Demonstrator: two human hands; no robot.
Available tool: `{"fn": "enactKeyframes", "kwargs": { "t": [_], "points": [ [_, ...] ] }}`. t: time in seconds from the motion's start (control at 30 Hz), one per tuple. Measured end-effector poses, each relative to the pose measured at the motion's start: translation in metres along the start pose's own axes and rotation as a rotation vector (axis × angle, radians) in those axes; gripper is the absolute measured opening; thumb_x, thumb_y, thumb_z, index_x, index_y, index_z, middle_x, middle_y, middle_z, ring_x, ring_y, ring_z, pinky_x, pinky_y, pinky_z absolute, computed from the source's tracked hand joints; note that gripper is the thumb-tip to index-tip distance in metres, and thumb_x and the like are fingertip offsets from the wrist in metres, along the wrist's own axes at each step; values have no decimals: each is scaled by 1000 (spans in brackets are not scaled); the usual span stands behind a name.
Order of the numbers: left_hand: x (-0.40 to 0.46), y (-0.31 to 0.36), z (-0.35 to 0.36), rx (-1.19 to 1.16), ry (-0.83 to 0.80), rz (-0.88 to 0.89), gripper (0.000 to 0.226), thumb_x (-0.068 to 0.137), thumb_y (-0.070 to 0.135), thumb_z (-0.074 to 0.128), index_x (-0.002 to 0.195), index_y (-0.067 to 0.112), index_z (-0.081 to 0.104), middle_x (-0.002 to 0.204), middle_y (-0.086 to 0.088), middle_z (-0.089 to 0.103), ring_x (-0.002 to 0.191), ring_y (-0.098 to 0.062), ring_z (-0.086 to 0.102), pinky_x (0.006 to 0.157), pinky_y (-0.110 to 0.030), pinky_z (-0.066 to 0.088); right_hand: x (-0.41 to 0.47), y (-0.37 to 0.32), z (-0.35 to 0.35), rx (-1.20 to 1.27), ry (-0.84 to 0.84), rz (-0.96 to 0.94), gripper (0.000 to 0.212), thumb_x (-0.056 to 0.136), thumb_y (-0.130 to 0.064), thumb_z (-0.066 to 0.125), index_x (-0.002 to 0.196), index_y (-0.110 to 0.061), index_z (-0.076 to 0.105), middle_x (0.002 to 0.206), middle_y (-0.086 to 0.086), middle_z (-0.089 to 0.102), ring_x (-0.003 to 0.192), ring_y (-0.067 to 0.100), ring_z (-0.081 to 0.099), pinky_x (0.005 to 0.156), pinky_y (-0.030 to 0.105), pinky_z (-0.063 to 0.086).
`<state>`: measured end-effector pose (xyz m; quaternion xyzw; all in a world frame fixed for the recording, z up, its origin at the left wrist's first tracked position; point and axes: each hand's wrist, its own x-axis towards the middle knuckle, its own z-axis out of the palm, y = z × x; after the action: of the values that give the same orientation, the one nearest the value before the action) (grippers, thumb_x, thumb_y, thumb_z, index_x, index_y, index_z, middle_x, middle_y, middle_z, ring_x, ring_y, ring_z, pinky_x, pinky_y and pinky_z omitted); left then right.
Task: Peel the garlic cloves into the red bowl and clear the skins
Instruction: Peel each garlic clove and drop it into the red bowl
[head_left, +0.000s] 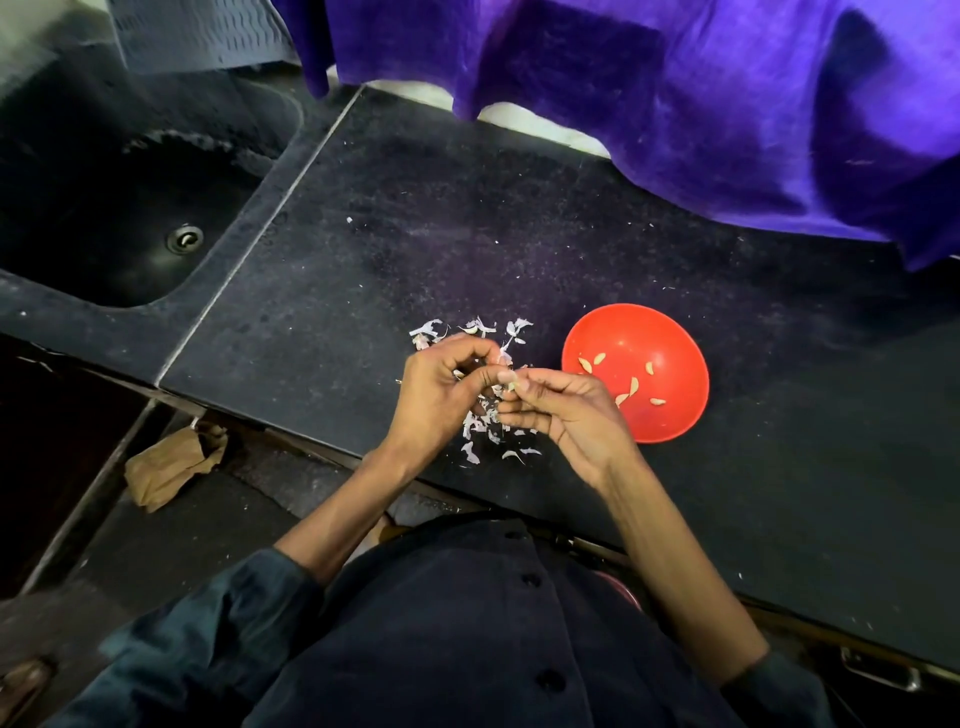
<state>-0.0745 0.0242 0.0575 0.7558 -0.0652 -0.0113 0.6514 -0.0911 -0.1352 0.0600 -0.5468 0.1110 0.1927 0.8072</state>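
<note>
A red bowl (670, 421) sits on the black counter (519, 234), holding several peeled garlic cloves (632, 385). Just left of it, my left hand (441, 389) and my right hand (566, 410) meet fingertip to fingertip over a scatter of white garlic skins (483, 431). Between the fingertips a small garlic clove (511, 384) is pinched by my right hand, and my left hand's curled fingers touch it too. More skins (478, 328) lie just beyond the hands.
A dark sink (130, 208) with a drain lies at the left. A purple cloth (727, 104) hangs over the counter's far side. On the floor at the lower left lies a crumpled brown paper bag (171, 462). The counter's front edge runs under my wrists.
</note>
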Motion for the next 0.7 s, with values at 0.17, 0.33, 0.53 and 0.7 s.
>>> {"fn": "enactKeyframes", "kwargs": {
  "t": [0.17,0.33,0.53,0.7],
  "points": [
    [0,-5,-1,72,-14,54,5,85,18,67,83,15,65,79,1,61,64,-21,64,48,-41,56,0,-3,2,-17,7,-8,17,80,-8,64,93,-3,74,79,12,71,71,19,69,68,27,59],
    [-1,-3,-2,168,11,137,4,88,22,62,84,23,64,78,15,59,70,-14,62,61,-34,55,-1,-4,7,-11,27,-24,14,83,-5,64,93,-2,73,80,11,71,70,18,69,67,25,58],
    [-4,-4,3,360,82,245,9,89,2,60,88,10,64,84,9,58,75,-4,55,67,-23,46,-4,0,15,83,77,-23,15,90,0,56,93,1,71,77,8,71,71,16,69,69,26,58],
    [-6,-3,7,359,107,302,18,90,3,54,91,21,57,88,15,56,77,-8,58,66,-35,51,-5,-1,21,226,74,10,26,92,-2,54,80,-7,77,79,8,72,75,15,68,71,27,58]
  ]
}}
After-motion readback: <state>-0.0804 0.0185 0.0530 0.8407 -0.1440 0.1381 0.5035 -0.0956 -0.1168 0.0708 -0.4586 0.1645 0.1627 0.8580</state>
